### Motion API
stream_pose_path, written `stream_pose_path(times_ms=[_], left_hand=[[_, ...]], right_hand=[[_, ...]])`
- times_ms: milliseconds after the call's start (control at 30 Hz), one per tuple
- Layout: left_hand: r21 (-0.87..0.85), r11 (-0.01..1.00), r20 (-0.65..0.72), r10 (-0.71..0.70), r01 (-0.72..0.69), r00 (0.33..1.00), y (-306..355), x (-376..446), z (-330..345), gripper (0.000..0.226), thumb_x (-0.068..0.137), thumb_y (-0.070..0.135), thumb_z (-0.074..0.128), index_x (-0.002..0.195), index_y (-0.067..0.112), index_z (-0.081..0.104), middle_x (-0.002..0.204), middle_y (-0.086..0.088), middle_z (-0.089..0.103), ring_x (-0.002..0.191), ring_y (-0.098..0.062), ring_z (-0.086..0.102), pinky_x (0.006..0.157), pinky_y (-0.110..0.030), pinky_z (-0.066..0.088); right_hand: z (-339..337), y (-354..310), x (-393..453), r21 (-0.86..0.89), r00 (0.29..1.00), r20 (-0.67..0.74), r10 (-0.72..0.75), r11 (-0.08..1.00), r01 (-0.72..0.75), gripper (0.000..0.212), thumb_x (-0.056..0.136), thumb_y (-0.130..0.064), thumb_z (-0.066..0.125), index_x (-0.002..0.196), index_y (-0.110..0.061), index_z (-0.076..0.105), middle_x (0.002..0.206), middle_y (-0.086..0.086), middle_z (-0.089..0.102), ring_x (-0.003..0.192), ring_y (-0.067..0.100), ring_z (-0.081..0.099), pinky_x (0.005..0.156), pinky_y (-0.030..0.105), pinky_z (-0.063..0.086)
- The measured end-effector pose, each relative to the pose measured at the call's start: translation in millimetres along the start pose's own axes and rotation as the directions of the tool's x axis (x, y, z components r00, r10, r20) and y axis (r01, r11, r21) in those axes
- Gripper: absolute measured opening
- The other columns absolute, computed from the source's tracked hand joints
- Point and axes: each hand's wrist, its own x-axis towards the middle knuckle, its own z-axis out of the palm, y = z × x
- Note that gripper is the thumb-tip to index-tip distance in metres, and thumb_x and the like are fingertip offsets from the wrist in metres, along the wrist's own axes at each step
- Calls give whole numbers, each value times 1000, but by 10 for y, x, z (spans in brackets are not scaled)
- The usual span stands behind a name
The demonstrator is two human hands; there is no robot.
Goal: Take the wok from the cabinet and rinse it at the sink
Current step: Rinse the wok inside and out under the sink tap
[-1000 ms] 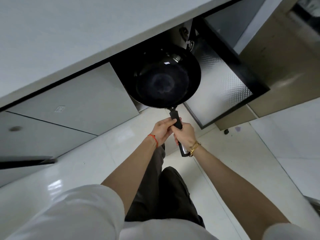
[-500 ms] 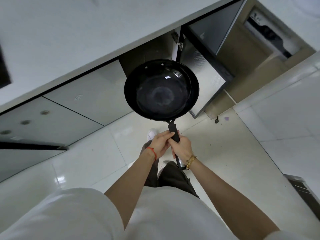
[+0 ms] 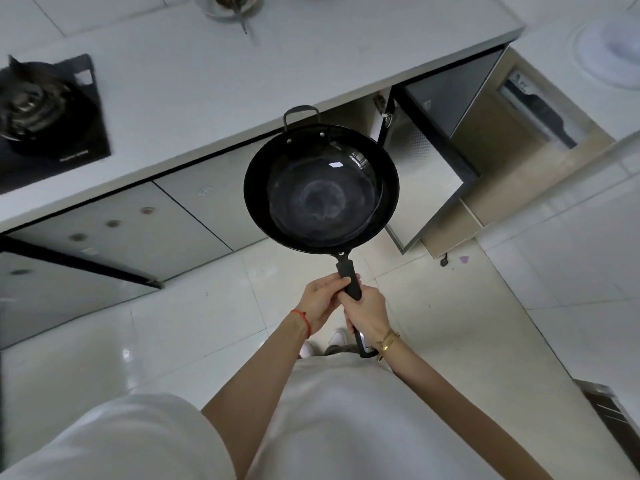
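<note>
A black wok (image 3: pixel 321 188) with a small loop handle at its far rim hangs level in the air in front of the counter edge. Its long black handle (image 3: pixel 348 277) points toward me. My left hand (image 3: pixel 320 299) grips the handle from the left and my right hand (image 3: pixel 367 311) grips it just behind. The cabinet (image 3: pixel 349 114) under the counter stands open behind the wok, its door (image 3: pixel 422 188) swung out to the right. No sink is in view.
A white countertop (image 3: pixel 242 81) runs across the top, with a black gas hob (image 3: pixel 45 109) at the left and a small dish (image 3: pixel 230 5) at the far edge. Closed cabinet fronts (image 3: pixel 138 230) line the left. Glossy white floor tiles lie below.
The wok has come fully out of the cabinet and risen to counter height. My view has lifted, so the countertop and hob now show.
</note>
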Motion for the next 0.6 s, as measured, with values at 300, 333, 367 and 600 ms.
stream_pose_path(times_ms=[300,333,367,600], left_hand=[[-13,994,-46,111,-112,993,246,-386,-301,33,97,6,55,124,-13,60,129,-24,63,107,-22,65,100,-28,52],[-21,992,-50,124,-125,991,275,-427,-336,33,97,6,55,124,-12,60,129,-24,63,108,-22,65,101,-29,51],[-29,990,-55,137,-138,989,300,-468,-370,33,97,7,56,124,-12,61,128,-24,64,108,-22,65,101,-29,51],[-52,971,-125,227,-234,966,418,-757,-652,33,97,11,56,122,-10,63,119,-21,68,102,-24,65,100,-31,51]], right_hand=[[338,-292,-178,-45,993,80,-91,994,95,25,88,-13,57,67,0,58,45,13,54,33,19,50,38,24,44],[378,-329,-195,-49,991,92,-100,993,105,24,88,-12,57,66,-1,58,45,13,54,33,20,50,38,24,44],[415,-366,-212,-54,988,105,-110,992,116,24,87,-12,56,65,-2,57,45,14,54,33,20,51,38,24,44],[691,-599,-293,-101,959,227,-170,975,197,24,86,-13,56,63,-3,56,45,13,55,35,23,52,40,27,45]])
